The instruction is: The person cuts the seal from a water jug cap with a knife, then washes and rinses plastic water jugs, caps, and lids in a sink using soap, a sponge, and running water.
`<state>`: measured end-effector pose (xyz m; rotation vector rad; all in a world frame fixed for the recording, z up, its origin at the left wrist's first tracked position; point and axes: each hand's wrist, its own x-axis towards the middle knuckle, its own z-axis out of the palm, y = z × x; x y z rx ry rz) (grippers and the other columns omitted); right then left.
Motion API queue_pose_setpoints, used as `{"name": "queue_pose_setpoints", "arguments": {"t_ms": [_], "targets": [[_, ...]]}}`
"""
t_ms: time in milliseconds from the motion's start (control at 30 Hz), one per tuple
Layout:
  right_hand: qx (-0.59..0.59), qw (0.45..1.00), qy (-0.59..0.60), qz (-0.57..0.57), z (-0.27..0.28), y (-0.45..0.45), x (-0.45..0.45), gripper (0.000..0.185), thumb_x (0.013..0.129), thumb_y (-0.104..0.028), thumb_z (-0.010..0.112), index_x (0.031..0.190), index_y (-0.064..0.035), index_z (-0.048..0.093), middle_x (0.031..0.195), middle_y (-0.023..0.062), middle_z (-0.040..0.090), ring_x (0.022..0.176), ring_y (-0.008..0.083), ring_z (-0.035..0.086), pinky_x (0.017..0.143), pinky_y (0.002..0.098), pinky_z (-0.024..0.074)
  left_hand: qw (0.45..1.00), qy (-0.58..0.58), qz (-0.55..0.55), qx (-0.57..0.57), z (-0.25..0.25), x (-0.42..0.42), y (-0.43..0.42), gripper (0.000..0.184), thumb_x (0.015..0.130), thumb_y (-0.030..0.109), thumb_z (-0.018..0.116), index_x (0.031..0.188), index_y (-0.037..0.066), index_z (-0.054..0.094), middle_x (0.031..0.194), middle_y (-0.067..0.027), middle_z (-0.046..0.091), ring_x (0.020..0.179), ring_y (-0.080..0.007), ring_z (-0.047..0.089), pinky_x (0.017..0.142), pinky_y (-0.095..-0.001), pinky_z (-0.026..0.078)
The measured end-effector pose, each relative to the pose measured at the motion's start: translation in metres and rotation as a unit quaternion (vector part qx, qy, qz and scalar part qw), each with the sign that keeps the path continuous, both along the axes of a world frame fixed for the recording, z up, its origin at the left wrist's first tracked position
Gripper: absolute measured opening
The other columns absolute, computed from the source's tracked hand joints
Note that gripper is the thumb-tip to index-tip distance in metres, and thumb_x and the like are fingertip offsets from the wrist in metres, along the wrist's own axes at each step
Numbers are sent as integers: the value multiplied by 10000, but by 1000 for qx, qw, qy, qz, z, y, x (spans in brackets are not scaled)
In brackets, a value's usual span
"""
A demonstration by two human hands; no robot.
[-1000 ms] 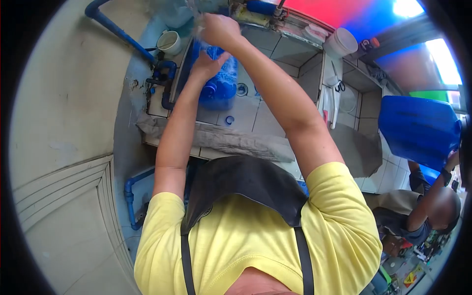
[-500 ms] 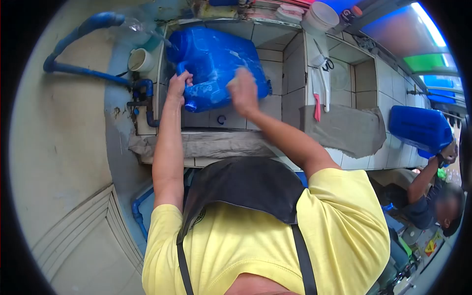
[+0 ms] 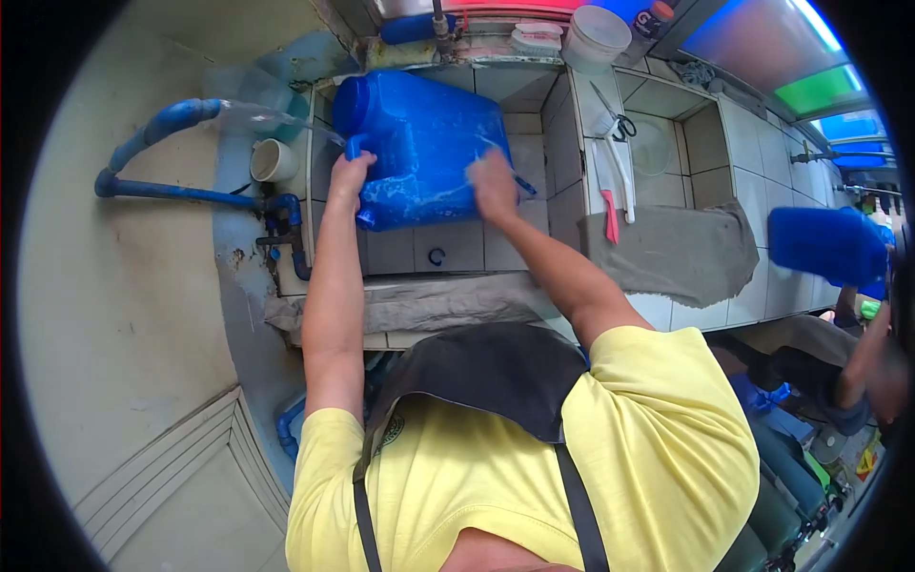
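Your bare left-hand grip (image 3: 353, 174) has its fingers closed round the handle at the left end of a large blue plastic jug (image 3: 434, 129). The jug is in a white-tiled basin (image 3: 391, 250), its round blue cap (image 3: 351, 105) toward the far left and whitish suds streaked over its near side. Your bare right-hand grip (image 3: 493, 188) is at the jug's right end; it is blurred, so you cannot tell how far its fingers are closed or whether they have hold of something.

To your left, a bent blue pipe (image 3: 157, 191) pours a clear stream of water (image 3: 272, 116) toward the jug's handle end. A white cup (image 3: 274, 160) is near that stream. A small dark-blue ring (image 3: 437, 256) lies in the basin, on the near side of the jug. A long grey bunched cloth (image 3: 410, 303) runs along the basin's near edge.

To the right, a flat grey cloth (image 3: 681, 253) lies on the white-tiled desk (image 3: 753, 153), with a pink-handled tool (image 3: 611, 217) and black-handled scissors (image 3: 624, 126) near it. At the far right, another person (image 3: 863, 367) handles a second blue plastic container (image 3: 824, 246).
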<state>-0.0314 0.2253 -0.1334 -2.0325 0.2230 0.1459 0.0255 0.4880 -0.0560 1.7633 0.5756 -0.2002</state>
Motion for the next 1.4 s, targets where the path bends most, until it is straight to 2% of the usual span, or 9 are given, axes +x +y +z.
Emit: {"name": "queue_pose_setpoints", "arguments": {"t_ms": [100, 333, 533, 600, 667, 1000, 1067, 1167, 1400], "targets": [[-36, 965, 143, -215, -52, 1, 26, 530, 913, -467, 574, 1214, -31, 560, 1365, 224, 511, 1308, 413, 444, 1112, 486, 319, 997, -30, -39, 58, -2, 3, -2, 278, 740, 102, 677, 1012, 64, 633, 946, -69, 634, 886, -220, 599, 828, -330, 465], [-136, 875, -463, 36, 93, 20, 78, 552, 949, -294, 581, 1406, -2, 478, 1417, 268, 484, 1331, 409, 442, 1118, 443, 332, 958, -139, -179, 175, 27, -35, -41, 375, 708, 83, 609, 1078, 22, 599, 922, -85, 614, 860, -195, 600, 800, -329, 484], [-53, 990, -72, -105, -16, -87, 99, 641, 986, -554, 384, 1248, -21, 625, 1097, 212, 688, 1062, 398, 635, 934, 452, 487, 944, -231, -214, 102, -23, -68, 42, 348, 734, 100, 622, 1073, 20, 618, 906, -101, 630, 883, -208, 619, 822, -348, 489], [458, 799, 232, -312, 0, -82, 69, 674, 990, -594, 354, 1250, -38, 635, 1143, 175, 697, 1089, 366, 637, 969, 500, 474, 959, -194, -154, 141, -38, -80, 57, 358, 750, 68, 623, 1105, 19, 633, 947, -102, 648, 895, -180, 613, 833, -335, 488], [545, 711, 350, -274, -77, -89, 57, 699, 987, -617, 329, 1323, -57, 578, 1339, 160, 598, 1240, 342, 541, 1058, 564, 392, 965, -179, -139, 134, -45, -86, 57, 362, 765, 61, 631, 1126, 21, 637, 975, -106, 660, 902, -179, 615, 836, -336, 488], [528, 773, 182, -302, -12, -76, 38, 603, 1001, -542, 372, 1364, -101, 563, 1352, 151, 592, 1278, 324, 518, 1069, 500, 400, 870, -284, -303, 265, 9, -82, 70, 256, 712, 31, 732, 960, 94, 723, 1505, -144, 452, 1332, -304, 501, 1077, -434, 366], [130, 972, -44, -191, -75, -74, 55, 543, 1005, -482, 392, 1305, -83, 606, 1273, 174, 632, 1221, 337, 558, 1045, 442, 420, 826, -282, -335, 356, 3, -90, 70, 184, 701, 61, 756, 878, 108, 737, 1559, -133, 391, 1366, -310, 467, 1113, -483, 313], [38, 964, -242, -106, 3, -41, 30, 444, 996, -416, 495, 1276, -101, 636, 1248, 136, 654, 1155, 315, 602, 1008, 363, 432, 823, -306, -308, 366, -3, -98, 52, 86, 698, 109, 768, 768, 112, 718, 1586, -118, 346, 1397, -315, 433, 1137, -546, 223], [-13, 997, -13, -77, -5, -78, 123, 449, 992, -421, 457, 1024, -44, 699, 954, 190, 703, 943, 374, 667, 854, 466, 491, 797, -317, -335, 391, -6, -104, 55, 80, 685, 73, 743, 704, 88, 667, 1589, -110, 343, 1441, -321, 372, 1147, -541, 211]]}}
